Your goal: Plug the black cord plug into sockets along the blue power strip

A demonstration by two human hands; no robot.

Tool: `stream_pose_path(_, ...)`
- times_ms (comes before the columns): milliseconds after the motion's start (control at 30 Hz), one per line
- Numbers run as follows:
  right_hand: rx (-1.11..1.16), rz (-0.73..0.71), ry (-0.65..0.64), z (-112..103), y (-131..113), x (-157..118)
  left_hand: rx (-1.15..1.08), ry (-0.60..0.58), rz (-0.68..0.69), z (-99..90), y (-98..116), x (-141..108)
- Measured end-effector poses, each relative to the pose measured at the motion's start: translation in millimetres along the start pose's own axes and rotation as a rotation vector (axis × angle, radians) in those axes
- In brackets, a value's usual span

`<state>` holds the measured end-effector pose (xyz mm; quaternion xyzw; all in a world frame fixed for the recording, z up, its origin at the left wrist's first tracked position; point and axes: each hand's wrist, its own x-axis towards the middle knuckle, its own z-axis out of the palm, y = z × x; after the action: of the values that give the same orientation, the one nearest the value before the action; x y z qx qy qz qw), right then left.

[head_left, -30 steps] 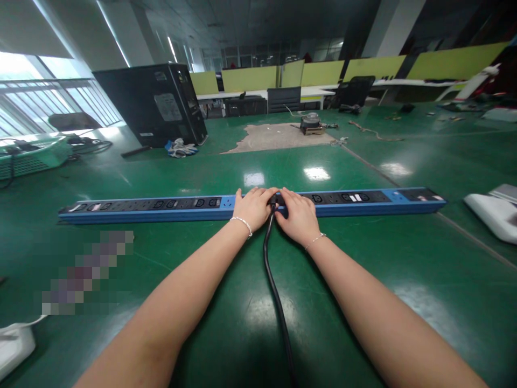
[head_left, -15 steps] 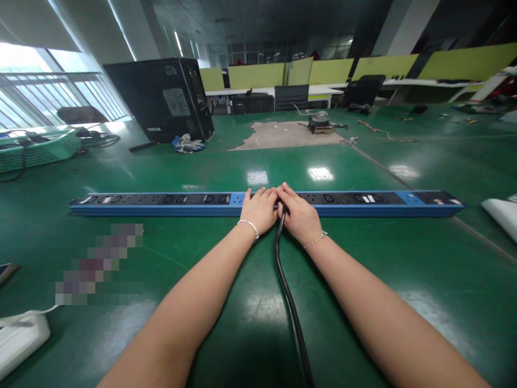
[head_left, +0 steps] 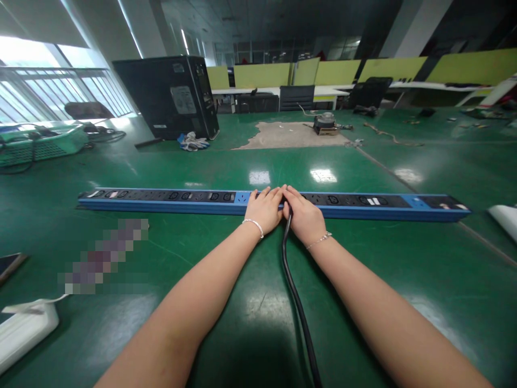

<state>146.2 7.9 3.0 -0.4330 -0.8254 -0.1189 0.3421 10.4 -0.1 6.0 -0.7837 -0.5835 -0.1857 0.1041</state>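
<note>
A long blue power strip [head_left: 194, 207] with black socket panels lies crosswise on the green table [head_left: 218, 172]. My left hand [head_left: 264, 209] rests on its middle, fingers pressed together. Right beside it, my right hand [head_left: 302, 214] is closed at the end of a black cable [head_left: 297, 302], the fingertips of both hands meeting over the strip. The cable comes out beneath my right hand and runs down to the bottom edge. Its end is hidden by my fingers.
A black computer case [head_left: 173, 99] stands at the back left, with gloves [head_left: 193, 141] before it. A green basket [head_left: 44, 145] with cables sits far left. A phone [head_left: 11, 265] and a white object [head_left: 30, 328] lie at left. A small device [head_left: 324, 124] stands behind.
The whole view has shifted slightly, so most things appear a little farther right. My hands stay together at the strip's middle with the cable.
</note>
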Motion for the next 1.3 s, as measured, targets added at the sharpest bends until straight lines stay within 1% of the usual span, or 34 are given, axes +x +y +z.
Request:
stream_pose_path(267,-0.02,0.021,-0.001,0.0,-2.7,-2.3,0.008,0.008,-0.005,-0.7,0.1,-0.3)
stream_pose_path(567,0.073,0.038,0.042,2.9,-0.1,0.3,0.005,-0.011,-0.02,-1.4,0.3,1.0)
stream_pose_path(767,0.153,0.075,0.066,10.1,4.5,4.1,0.014,0.01,-0.023,-1.5,0.1,0.9)
stream_pose_path(967,0.094,0.103,0.053,15.4,6.0,7.6,0.021,0.033,-0.012,2.7,1.0,0.4)
stream_pose_path(1100,0.064,0.11,0.028,14.6,5.8,7.8,0.031,0.022,-0.006,4.2,1.1,0.5)
stream_pose_path(1300,0.046,0.126,0.024,15.3,6.2,6.5,0.03,0.015,-0.002,2.5,0.9,0.3)
